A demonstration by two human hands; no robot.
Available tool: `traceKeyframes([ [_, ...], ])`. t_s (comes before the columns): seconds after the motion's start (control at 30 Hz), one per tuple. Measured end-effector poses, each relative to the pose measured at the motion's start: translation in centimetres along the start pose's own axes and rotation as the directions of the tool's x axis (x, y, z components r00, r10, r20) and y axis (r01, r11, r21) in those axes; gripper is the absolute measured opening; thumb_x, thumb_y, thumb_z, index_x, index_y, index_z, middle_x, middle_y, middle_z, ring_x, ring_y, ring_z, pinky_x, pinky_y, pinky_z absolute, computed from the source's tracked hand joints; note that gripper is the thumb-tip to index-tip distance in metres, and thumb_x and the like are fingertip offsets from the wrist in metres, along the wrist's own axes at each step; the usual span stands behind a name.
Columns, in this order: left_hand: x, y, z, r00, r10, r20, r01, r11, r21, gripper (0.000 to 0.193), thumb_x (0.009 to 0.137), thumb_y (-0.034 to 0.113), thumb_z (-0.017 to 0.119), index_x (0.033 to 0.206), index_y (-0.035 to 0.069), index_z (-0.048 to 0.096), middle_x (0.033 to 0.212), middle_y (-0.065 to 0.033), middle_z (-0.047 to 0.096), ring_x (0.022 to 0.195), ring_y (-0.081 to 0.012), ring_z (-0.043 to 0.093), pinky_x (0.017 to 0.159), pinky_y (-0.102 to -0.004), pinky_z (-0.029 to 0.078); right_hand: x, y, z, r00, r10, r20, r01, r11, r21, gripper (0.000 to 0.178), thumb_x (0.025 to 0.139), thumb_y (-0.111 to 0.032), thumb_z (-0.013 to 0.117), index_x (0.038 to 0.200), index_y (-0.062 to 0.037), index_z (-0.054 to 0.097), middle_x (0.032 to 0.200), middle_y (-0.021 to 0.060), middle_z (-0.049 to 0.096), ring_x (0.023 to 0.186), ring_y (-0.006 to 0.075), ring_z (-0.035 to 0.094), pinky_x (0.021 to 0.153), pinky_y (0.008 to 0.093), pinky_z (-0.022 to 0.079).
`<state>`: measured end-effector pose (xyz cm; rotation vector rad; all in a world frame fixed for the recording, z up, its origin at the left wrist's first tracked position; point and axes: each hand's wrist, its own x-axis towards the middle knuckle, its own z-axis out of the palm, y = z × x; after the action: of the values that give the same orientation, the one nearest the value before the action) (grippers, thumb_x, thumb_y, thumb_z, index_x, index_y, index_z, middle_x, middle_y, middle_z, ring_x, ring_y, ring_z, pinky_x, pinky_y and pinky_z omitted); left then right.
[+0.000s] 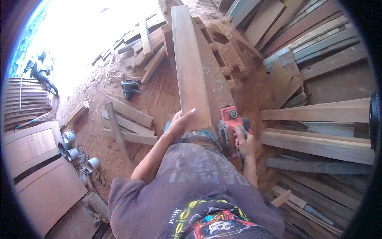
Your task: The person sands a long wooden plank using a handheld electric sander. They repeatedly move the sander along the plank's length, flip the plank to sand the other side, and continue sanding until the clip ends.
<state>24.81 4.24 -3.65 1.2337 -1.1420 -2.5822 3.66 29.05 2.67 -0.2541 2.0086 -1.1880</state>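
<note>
A long, pale wooden plank stretches away from my body, lying over a wider, dusty board with shavings on it. My left hand grips the plank's near end at its left edge, thumb on the top face and the other fingers out of sight. Right of that end, my right hand is wrapped round the handle of a red and grey electric hand planer. The planer sits beside the plank, apart from its top face. Its underside is hidden.
Offcuts and a dark power tool lie on the sawdust-covered floor to the left. Several pale buckets stand near wooden door panels. Stacked boards crowd the right side. A motorbike is at the far left.
</note>
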Motion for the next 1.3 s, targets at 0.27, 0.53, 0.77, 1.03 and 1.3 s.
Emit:
traceKeyframes([
  [0.27,-8.7,15.5,6.0,0.678,0.706,0.205,-0.670,0.708,-0.224,0.093,0.089,0.044,0.084,0.153,-0.008,0.041,0.144,-0.0229,0.060,0.131,-0.0356,0.063,0.113,-0.0538,0.050,0.7,1.3,-0.7,0.999,-0.026,0.035,0.027,0.999,-0.031,0.049,0.102,-0.050,0.070,0.092,-0.0022,0.072,0.063,-0.0031,0.058,0.050,0.0051,0.052,0.045,0.0254,0.038],
  [0.53,-9.4,22.7,9.6,0.567,0.816,0.112,-0.797,0.578,-0.175,0.047,0.109,0.024,0.063,0.142,-0.009,0.055,0.135,-0.0227,0.066,0.129,-0.0338,0.066,0.109,-0.0541,0.056,0.8,1.5,-0.3,0.995,-0.093,0.027,0.094,0.994,-0.054,0.049,0.102,-0.050,0.071,0.095,-0.0025,0.074,0.062,-0.0034,0.058,0.050,0.0053,0.052,0.045,0.0259,0.038],
  [0.77,-8.8,21.9,9.2,0.585,0.807,0.084,-0.808,0.588,-0.029,0.049,0.110,0.026,0.062,0.143,-0.010,0.054,0.136,-0.0229,0.066,0.130,-0.0337,0.066,0.110,-0.0525,0.056,1.1,2.0,-0.5,0.995,-0.089,0.052,0.091,0.995,-0.038,0.048,0.101,-0.051,0.072,0.086,-0.0049,0.070,0.060,-0.0027,0.058,0.049,0.0062,0.053,0.044,0.0265,0.039],
  [1.03,-8.8,22.2,11.7,0.544,0.831,0.115,-0.816,0.556,-0.156,0.043,0.111,0.024,0.058,0.142,-0.006,0.058,0.139,-0.0237,0.066,0.129,-0.0347,0.067,0.107,-0.0491,0.057,0.1,0.7,-0.5,0.996,-0.056,0.064,0.058,0.998,-0.032,0.051,0.102,-0.053,0.070,0.089,-0.0031,0.069,0.058,-0.0022,0.057,0.047,0.0074,0.054,0.044,0.0267,0.039],
  [1.3,-8.4,22.7,12.1,0.558,0.821,0.122,-0.820,0.568,-0.070,0.047,0.112,0.026,0.057,0.144,-0.008,0.054,0.142,-0.0260,0.063,0.133,-0.0363,0.064,0.109,-0.0498,0.056,0.5,0.9,-0.7,0.994,-0.082,0.068,0.084,0.996,-0.026,0.054,0.101,-0.055,0.070,0.090,-0.0020,0.070,0.059,-0.0014,0.058,0.047,0.0080,0.054,0.043,0.0267,0.040],
])
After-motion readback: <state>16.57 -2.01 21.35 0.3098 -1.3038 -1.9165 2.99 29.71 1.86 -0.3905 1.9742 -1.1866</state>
